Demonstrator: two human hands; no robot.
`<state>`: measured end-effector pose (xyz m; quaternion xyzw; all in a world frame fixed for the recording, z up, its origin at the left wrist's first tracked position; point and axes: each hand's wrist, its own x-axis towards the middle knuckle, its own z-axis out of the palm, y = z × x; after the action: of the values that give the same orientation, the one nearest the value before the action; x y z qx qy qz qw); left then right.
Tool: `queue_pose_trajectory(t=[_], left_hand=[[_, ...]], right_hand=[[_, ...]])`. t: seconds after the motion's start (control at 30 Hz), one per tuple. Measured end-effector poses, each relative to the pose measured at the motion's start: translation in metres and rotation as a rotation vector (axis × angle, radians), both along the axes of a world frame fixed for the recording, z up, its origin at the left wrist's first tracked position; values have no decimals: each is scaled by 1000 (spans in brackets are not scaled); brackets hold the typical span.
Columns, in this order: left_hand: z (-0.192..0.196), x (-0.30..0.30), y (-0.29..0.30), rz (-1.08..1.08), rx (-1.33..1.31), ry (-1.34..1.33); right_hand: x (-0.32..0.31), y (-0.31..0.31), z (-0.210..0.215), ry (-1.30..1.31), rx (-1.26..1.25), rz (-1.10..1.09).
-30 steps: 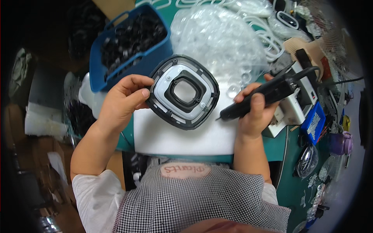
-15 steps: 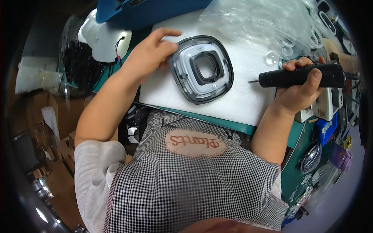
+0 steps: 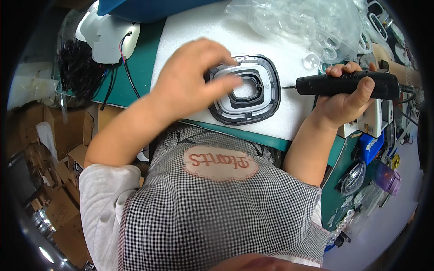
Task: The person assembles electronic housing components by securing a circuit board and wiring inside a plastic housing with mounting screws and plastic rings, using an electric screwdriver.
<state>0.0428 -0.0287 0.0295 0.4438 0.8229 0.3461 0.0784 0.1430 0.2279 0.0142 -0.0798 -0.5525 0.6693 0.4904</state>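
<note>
A rounded-square plastic frame (image 3: 271, 97), dark at the rim with a paler grey inner ring and an opening in its middle, lies on a white foam sheet (image 3: 174, 54). Over its left part reaches my left hand (image 3: 199, 74), thumb and fingers apart, hiding that side; whether a fingertip touches the frame I cannot tell. On the right, my right hand (image 3: 346, 97) is wrapped around a black electric screwdriver (image 3: 348, 85). The screwdriver lies level, its thin metal bit pointing left, close to the frame's right edge but apart from it.
A clear plastic bag of transparent parts (image 3: 303, 27) covers the far right of the sheet. At the far left are a white housing with wires (image 3: 113, 43) and a bundle of black cables (image 3: 79, 61). A blue bin (image 3: 135, 10) stands at the back, on the green mat (image 3: 147, 43).
My left hand has moved right, from the frame's left edge to above it. The frame has turned and sits slightly further right. My right hand still holds the screwdriver, its bit now nearer the frame.
</note>
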Motion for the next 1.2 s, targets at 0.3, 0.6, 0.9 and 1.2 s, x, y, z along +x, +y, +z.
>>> queue_pose_trajectory(t=[0.3,0.6,0.9,1.2], left_hand=[[-16,26,-1,-137,-113,226],[-2,-18,8,-352,-195,94],[17,-19,102,-307,155,398],[8,0,208,-267,-639,352]], right_hand=[[-2,2,-2,16,10,-12],[0,3,0,86,8,34],[23,44,2,501,-86,632],[22,52,1,494,-131,708]])
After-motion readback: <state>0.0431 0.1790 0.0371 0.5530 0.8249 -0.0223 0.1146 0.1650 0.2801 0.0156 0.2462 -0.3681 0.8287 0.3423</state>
